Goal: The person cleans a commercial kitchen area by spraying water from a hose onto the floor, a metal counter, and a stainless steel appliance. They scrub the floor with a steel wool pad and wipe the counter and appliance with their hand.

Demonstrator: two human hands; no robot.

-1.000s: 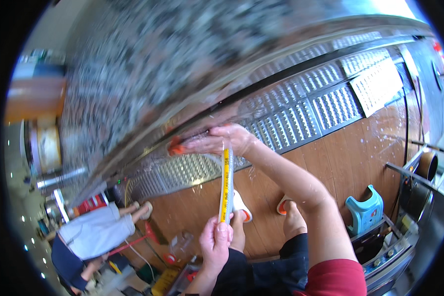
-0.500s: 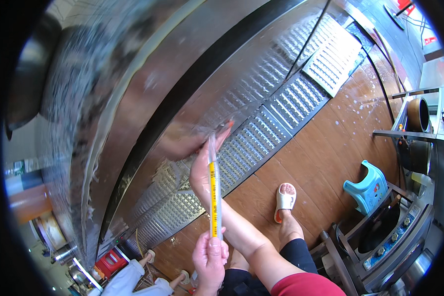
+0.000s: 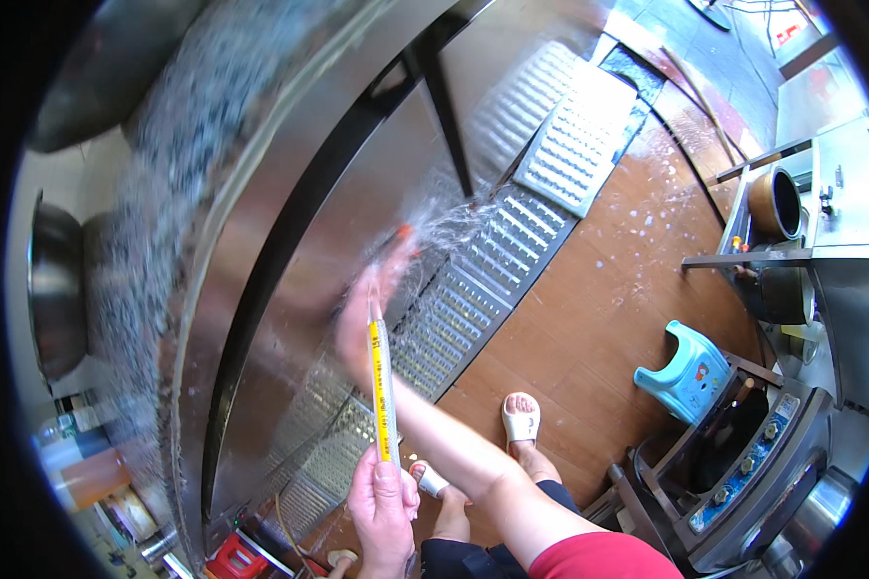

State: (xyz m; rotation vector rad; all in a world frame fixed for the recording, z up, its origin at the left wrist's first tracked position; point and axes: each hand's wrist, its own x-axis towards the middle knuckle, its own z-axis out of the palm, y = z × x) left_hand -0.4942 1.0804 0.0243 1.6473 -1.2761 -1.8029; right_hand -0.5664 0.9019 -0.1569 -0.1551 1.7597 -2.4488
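My left hand (image 3: 386,502) is closed around a clear hose (image 3: 383,396) with a yellow printed stripe, which points up and away from me. Water (image 3: 444,224) splashes off the metal panel (image 3: 309,241) beyond the hose's far end. My right hand (image 3: 362,318), blurred by motion, is beside and partly behind that end. Its fingers stretch out toward the splash, with an orange-red nail at the tip. It appears to lie against or very near the wet panel; exact contact cannot be made out.
Perforated metal grating (image 3: 502,251) runs along the panel's foot, with a lighter grate piece (image 3: 574,135) on it. A blue plastic stool (image 3: 684,372) stands on the brown tiled floor (image 3: 589,309). Right of it are a stove (image 3: 772,454) and a rack with pots (image 3: 777,203).
My view has shifted, and the stool and grating appear farther left. My right hand now reaches farther along the panel, and the water splash is much larger. The left hand keeps its grip.
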